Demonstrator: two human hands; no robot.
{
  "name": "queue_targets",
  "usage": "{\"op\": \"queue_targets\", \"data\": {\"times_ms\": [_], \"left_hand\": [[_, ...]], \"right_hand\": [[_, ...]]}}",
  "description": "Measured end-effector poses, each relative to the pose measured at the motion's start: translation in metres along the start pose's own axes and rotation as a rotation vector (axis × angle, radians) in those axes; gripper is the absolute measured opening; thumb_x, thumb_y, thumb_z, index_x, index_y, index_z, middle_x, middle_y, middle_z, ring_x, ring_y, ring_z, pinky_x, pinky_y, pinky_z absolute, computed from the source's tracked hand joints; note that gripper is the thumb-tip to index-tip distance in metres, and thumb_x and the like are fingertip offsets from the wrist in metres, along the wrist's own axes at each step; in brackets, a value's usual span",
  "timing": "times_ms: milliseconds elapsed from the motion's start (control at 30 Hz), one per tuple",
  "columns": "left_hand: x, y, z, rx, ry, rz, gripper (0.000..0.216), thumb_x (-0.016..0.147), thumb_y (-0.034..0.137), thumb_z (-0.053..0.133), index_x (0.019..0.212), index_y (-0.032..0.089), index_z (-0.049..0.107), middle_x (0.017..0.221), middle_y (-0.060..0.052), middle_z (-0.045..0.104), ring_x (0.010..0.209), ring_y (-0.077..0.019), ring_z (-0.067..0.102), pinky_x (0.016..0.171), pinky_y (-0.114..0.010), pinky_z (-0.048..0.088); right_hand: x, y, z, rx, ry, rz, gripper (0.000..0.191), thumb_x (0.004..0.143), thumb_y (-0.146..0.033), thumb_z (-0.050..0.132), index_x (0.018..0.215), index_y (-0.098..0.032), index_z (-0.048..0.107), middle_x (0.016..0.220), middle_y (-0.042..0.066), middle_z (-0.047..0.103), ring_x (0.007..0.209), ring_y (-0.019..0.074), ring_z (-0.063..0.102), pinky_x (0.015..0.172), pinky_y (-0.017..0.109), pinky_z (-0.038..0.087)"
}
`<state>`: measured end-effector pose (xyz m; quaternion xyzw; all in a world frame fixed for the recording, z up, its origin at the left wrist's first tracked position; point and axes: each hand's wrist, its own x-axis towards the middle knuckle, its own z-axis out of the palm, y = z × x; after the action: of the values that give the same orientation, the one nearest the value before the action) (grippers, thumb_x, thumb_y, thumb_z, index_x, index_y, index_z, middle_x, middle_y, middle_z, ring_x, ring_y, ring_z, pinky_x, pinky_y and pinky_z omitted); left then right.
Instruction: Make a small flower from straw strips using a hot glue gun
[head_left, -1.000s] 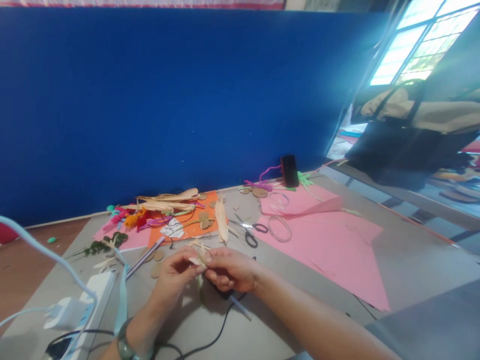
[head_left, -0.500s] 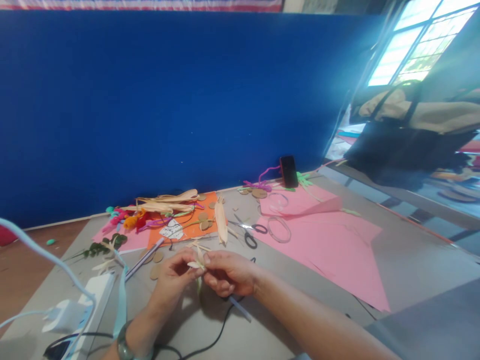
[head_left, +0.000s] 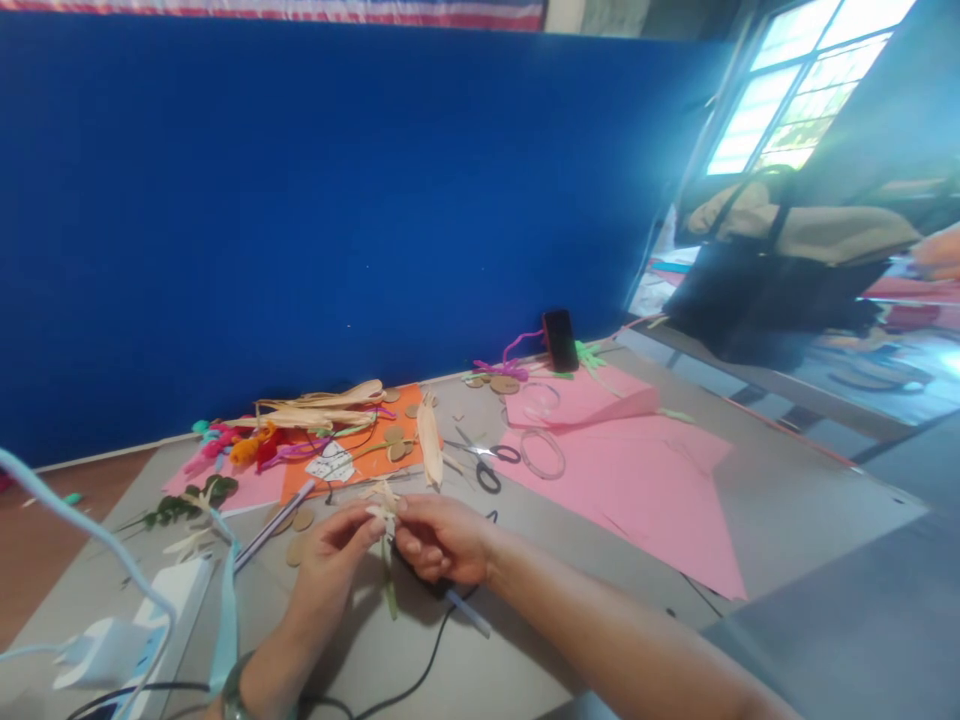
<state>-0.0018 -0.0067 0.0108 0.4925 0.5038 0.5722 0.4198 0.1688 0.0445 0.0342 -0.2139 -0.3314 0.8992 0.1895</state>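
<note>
Power strip (head_left: 184, 610), white, with a charger (head_left: 101, 650) plugged in, lies on the grey counter (head_left: 540, 655) well left of the left grip (head_left: 335, 545); a light-blue ribbon (head_left: 226, 620) runs between the two; a leafy green sprig (head_left: 217, 490) sits farther off on that side, bright fuzzy figures (head_left: 251, 450) beyond it; a striped stick (head_left: 274, 526) slants near the left grip, with wooden discs (head_left: 296, 551) just beside the fingers; past both hands, orange paper (head_left: 371, 463) bears a white scrap (head_left: 330, 463) and a heap of dried strips (head_left: 322, 410); one loose husk (head_left: 430, 440) and black-handled scissors (head_left: 484, 457), blades apart, crowd the far side of the right grip (head_left: 448, 540); below it a black cable (head_left: 411, 688) curves near a translucent stick (head_left: 469, 613); rightward spread pink sheets (head_left: 645, 500), a dark phone (head_left: 559, 342) standing beyond them.

The left forearm rises from the lower left, thumb and fingers pinching a pale husk piece (head_left: 382, 515); the right forearm reaches in from the lower right, fingers curled, pinching the same piece, which sits between both grips; a green strip (head_left: 389, 585) hangs beneath it.
</note>
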Motion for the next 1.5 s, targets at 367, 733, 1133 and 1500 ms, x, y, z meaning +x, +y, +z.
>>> {"op": "queue_targets", "data": {"times_ms": [367,733,1133,1500], "left_hand": [[0.003,-0.003,-0.001,0.004,0.103,-0.038,0.017,0.074,0.036,0.07,0.072,0.02,0.069,0.066,-0.002,0.064,0.066,-0.0173,0.057,0.066,-0.027,0.047],[0.012,0.006,0.003,-0.216,0.177,-0.266,0.028,0.059,0.04,0.081,0.071,0.017,0.07,0.07,-0.002,0.066,0.065,-0.0137,0.061,0.068,-0.025,0.049],[0.009,0.005,-0.001,-0.292,-0.086,-0.307,0.031,0.068,0.043,0.076,0.063,0.016,0.062,0.053,0.002,0.056,0.044,-0.0062,0.044,0.042,-0.018,0.03],[0.009,0.005,0.004,-0.324,-0.268,-0.514,0.035,0.079,0.044,0.063,0.086,0.011,0.07,0.076,-0.011,0.072,0.045,-0.0078,0.053,0.036,-0.017,0.032]], "right_hand": [[0.004,-0.002,-0.008,-0.31,0.133,-0.123,0.023,0.083,-0.042,0.056,0.084,-0.019,0.052,0.049,-0.007,0.051,0.031,0.0036,0.026,0.033,0.017,0.014],[-0.023,-0.05,-0.016,-0.699,0.593,-0.479,0.016,0.073,-0.031,0.061,0.075,-0.018,0.052,0.052,-0.006,0.056,0.037,0.004,0.035,0.037,0.017,0.021],[-0.024,-0.048,0.006,-0.765,0.408,-0.344,0.02,0.074,-0.034,0.064,0.077,-0.017,0.053,0.054,-0.006,0.057,0.035,0.0029,0.033,0.036,0.016,0.02],[-0.006,-0.022,0.01,-1.105,0.329,-0.346,0.003,0.078,-0.019,0.058,0.08,-0.017,0.059,0.064,-0.002,0.06,0.055,0.0093,0.054,0.047,0.017,0.039]]}}
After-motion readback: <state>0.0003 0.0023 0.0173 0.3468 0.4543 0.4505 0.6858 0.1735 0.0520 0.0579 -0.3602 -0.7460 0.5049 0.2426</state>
